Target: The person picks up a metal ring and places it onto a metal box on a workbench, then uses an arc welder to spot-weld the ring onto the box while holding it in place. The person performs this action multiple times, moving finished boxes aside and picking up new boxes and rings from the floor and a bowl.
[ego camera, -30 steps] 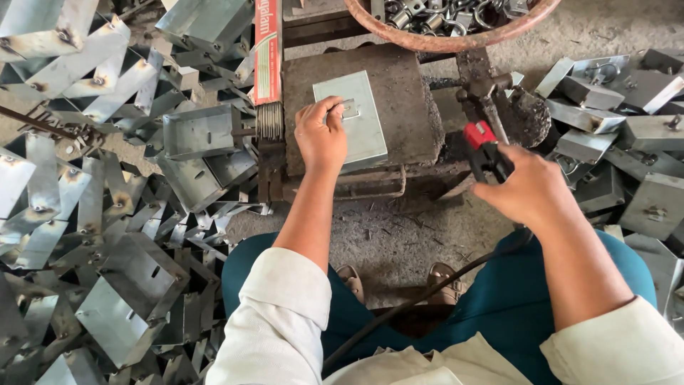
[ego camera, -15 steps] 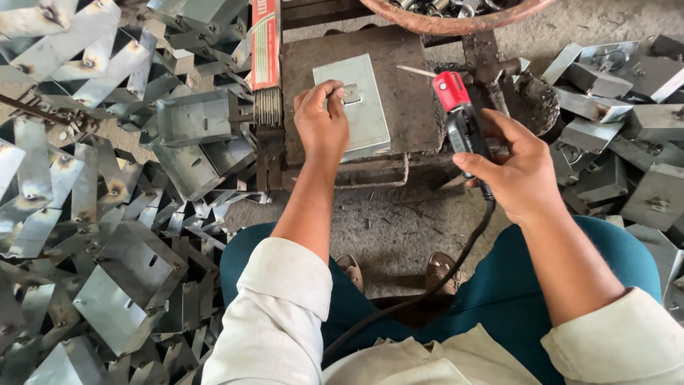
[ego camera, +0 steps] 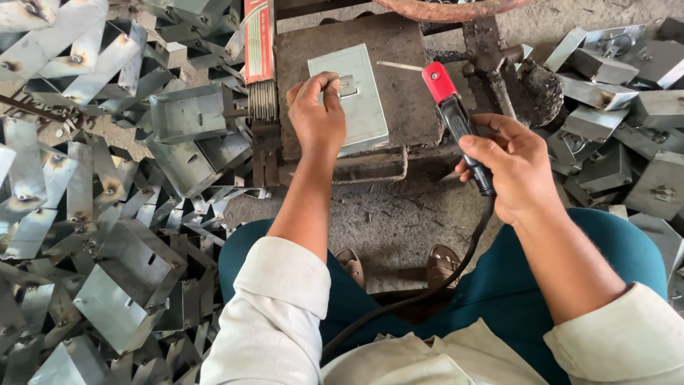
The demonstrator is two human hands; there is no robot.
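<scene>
The left hand [ego camera: 318,114] is pinching a small bracket, probably a hinge tab, against the grey sheet-metal plate [ego camera: 358,100] lying on the rusty surface [ego camera: 399,78]. The right hand [ego camera: 516,167] is gripping the welding electrode holder [ego camera: 456,117] by its handle. The plate looks stiff, light and sharp-edged.

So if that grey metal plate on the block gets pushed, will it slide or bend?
The metal plate looks flat, thin and rigid, so probably slides rather than flexes. The left hand pressing its edge likely keeps it put.
</scene>
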